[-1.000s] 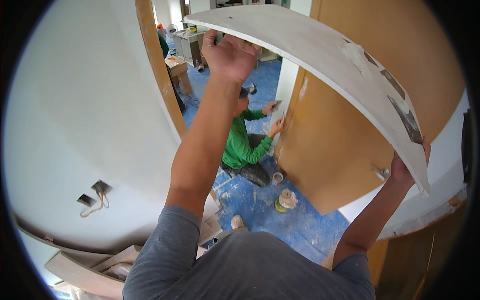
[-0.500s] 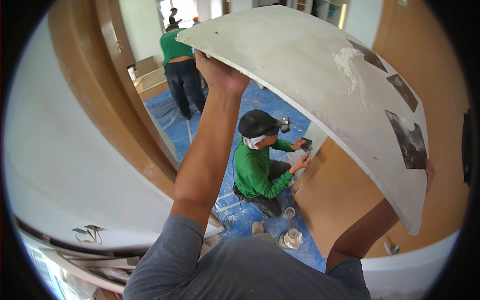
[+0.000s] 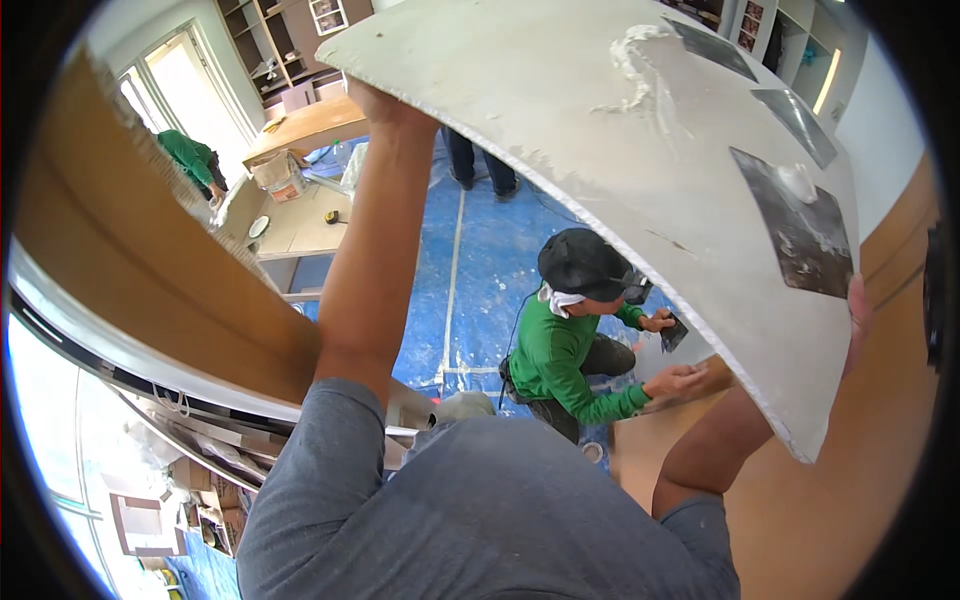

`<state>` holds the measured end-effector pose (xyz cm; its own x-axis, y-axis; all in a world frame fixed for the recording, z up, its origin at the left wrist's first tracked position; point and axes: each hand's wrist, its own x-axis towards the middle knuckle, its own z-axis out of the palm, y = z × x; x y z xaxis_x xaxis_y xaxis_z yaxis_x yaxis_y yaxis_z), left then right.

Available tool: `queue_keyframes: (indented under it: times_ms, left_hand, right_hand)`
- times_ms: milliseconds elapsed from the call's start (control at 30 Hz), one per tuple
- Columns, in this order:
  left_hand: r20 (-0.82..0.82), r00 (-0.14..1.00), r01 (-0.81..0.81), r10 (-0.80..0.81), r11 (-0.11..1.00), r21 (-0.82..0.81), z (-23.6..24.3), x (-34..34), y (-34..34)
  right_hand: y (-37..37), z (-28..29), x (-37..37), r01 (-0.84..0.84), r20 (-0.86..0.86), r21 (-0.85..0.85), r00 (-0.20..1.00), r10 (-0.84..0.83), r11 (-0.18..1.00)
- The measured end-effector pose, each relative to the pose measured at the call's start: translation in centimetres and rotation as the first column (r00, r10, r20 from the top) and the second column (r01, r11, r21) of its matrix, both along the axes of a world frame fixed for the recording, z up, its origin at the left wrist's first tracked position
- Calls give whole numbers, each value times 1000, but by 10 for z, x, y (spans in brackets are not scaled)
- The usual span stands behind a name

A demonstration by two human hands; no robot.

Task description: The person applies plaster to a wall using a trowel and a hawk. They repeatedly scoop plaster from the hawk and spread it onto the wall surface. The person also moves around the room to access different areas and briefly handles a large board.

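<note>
Raised before me is a large pale board (image 3: 520, 110) with a chipped white edge, tilted across the upper right. My left hand (image 3: 395, 105) grips its left edge from beneath, the fingers mostly hidden under it. At its lower right edge, my right hand (image 3: 857, 320) has the board too, with only part of the fingers showing. A smear of white putty (image 3: 635, 70) lies on its upper face. Beside the putty rest three flat metal blades: a large one (image 3: 785, 235) bearing a putty lump (image 3: 797, 183), a middle one (image 3: 797, 125) and a far one (image 3: 712, 48).
Just past the board, a co-worker in green (image 3: 570, 350) kneels, holding a dark scraper (image 3: 674, 333). A wooden frame (image 3: 180, 250) stands close on my left. Blue sheeting (image 3: 430, 250) covers the floor. Another person's legs (image 3: 480, 165) stand farther off, near a bench with a bucket (image 3: 280, 178).
My view has swung, bringing the bench and window at the left into sight. The kneeling co-worker now appears farther right, partly behind the board. Both my hands keep their hold.
</note>
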<state>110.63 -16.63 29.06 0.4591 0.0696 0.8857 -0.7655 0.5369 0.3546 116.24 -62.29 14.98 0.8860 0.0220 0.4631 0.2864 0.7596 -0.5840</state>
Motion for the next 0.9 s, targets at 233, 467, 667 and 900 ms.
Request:
queue_keyframes:
  times_ms: [233, 467, 667, 900]
  left_hand:
    - [24, 1000, 16, -17, 1000, 26, 7, 23, 87]
    - [-232, 821, -571, 522, 759, -314, 8, 38, 125]
    - [84, 972, -218, 219, 976, -15, 14, 57, 223]
    - [-107, 945, -328, 311, 905, -271, 2, 42, 357]
  right_hand:
    - [76, 23, 55, -457, -109, 278, 859, 500, 845]
    - [169, 24, 117, -440, -179, 314, 842, 508, 841]
    - [251, 12, 172, -230, -307, 308, 895, 325, 923]
    - [385, 3, 206, 961, 728, -67, 231, -646, 269]
